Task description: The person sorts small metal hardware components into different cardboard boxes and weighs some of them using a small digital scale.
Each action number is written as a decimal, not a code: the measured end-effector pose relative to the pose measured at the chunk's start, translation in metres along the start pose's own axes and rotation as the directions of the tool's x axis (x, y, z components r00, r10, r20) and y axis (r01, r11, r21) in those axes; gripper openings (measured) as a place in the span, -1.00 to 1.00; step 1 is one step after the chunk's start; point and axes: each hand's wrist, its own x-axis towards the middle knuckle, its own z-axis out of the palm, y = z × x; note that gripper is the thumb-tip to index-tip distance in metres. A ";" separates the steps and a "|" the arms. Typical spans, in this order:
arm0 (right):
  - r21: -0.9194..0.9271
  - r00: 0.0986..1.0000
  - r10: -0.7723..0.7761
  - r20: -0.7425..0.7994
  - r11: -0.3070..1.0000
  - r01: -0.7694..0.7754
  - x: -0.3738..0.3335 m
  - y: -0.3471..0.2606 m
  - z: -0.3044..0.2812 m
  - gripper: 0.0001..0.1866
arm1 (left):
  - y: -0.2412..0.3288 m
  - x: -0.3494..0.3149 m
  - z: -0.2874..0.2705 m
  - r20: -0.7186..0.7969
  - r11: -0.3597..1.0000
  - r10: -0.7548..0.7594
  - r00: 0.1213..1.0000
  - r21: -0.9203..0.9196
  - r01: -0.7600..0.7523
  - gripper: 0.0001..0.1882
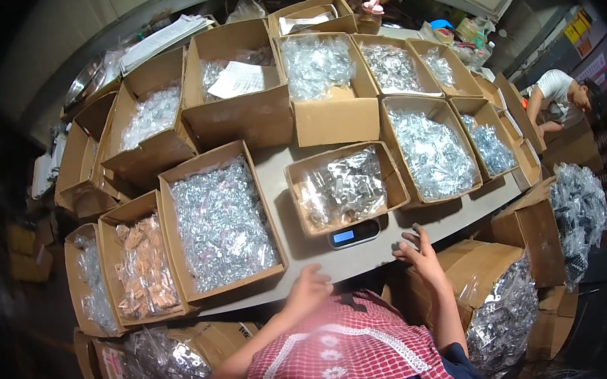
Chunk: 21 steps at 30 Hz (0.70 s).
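Observation:
My left hand (307,291) hovers by the table's near edge with its fingers loosely stretched to the right, slightly blurred and holding nothing. To the right, my right hand (419,253) is raised with fingers spread and nothing in it. Between and beyond them, a digital scale (354,234) with a lit blue display sits on the table (283,191). On the scale rests a small cardboard box (305,226) containing clear bags of shiny metal parts (343,184). Neither hand touches the box or the scale.
Left of the scale stands a large box of small metal pieces (223,223), beside a box of orange-brown pieces (143,267). More boxes of bagged parts (431,149) line the right and back. Open cartons (483,274) flank me below the table. A person (561,99) bends at far right.

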 end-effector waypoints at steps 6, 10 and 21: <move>0.262 0.984 0.167 0.059 0.949 -0.177 0.044 -0.007 0.007 -0.14 | 0.012 0.026 0.001 -0.167 0.883 -0.150 0.974 -0.465 0.056 -0.16; 0.459 0.992 0.123 0.004 0.881 -0.111 0.099 0.006 0.015 -0.14 | 0.033 0.059 0.003 -0.423 0.853 -0.117 0.899 -0.506 -0.127 -0.08; 0.122 0.900 0.127 0.417 0.973 -0.193 0.057 -0.089 -0.106 -0.08 | 0.121 0.040 0.045 -0.518 0.792 -0.086 0.851 -0.554 -0.257 -0.60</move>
